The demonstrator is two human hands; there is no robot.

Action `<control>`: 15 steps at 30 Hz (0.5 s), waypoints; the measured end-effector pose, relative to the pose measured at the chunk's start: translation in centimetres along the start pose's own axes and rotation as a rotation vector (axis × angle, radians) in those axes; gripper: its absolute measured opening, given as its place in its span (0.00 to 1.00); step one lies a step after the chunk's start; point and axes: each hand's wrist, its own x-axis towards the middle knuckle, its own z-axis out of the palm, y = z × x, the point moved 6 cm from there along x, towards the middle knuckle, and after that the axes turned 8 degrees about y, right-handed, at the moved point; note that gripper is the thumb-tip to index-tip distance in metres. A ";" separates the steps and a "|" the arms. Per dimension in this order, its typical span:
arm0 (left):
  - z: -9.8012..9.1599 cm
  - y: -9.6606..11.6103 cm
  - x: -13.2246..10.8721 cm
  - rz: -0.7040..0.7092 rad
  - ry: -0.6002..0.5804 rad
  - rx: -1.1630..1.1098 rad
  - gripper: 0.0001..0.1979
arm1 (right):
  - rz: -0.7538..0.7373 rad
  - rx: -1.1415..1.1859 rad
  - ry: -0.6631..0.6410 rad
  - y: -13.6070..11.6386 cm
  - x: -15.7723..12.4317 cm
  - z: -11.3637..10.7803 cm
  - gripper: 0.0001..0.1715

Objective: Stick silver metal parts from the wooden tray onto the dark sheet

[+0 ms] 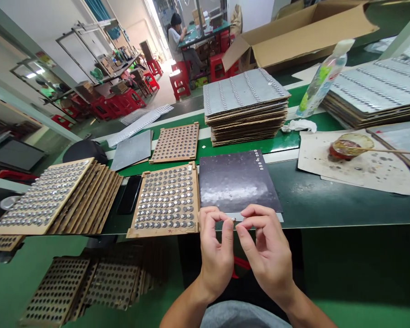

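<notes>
My left hand (217,250) and my right hand (268,250) hang just over the front edge of the green workbench (321,205), fingertips almost meeting. A small metal button cell (233,219) shows at the tips of my left thumb and forefinger. My right thumb and forefinger are pinched close beside it, with nothing visible between them. Behind my hands lies a dark speckled sheet (237,182), with a short row of cells (258,159) along its far right edge. To the left sits a wooden tray (162,233) filled with rows of cells.
Stacked cell-filled trays (54,196) stand at left, with more on a lower shelf. Ahead are a cardboard-sheet stack (246,107) and a smaller cell tray (174,143). At right are a stained dish with a stick (351,146), a plastic bottle (323,77) and a cardboard box (300,34).
</notes>
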 end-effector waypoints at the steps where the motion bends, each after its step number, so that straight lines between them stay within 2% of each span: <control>1: 0.0 0.1 0.0 -0.005 0.006 0.003 0.12 | 0.005 -0.002 -0.002 0.1 0.0 0.0 0.07; 7: 0.0 0.2 0.3 -0.047 0.017 -0.012 0.14 | 0.080 0.061 -0.017 0.8 -0.2 0.5 0.07; 12: 0.2 0.2 0.3 -0.135 0.008 -0.089 0.16 | 0.115 0.089 -0.021 0.7 -0.6 1.0 0.07; 15: 0.4 -0.3 0.5 -0.189 -0.029 -0.110 0.17 | 0.128 0.071 -0.024 1.8 -0.3 0.8 0.06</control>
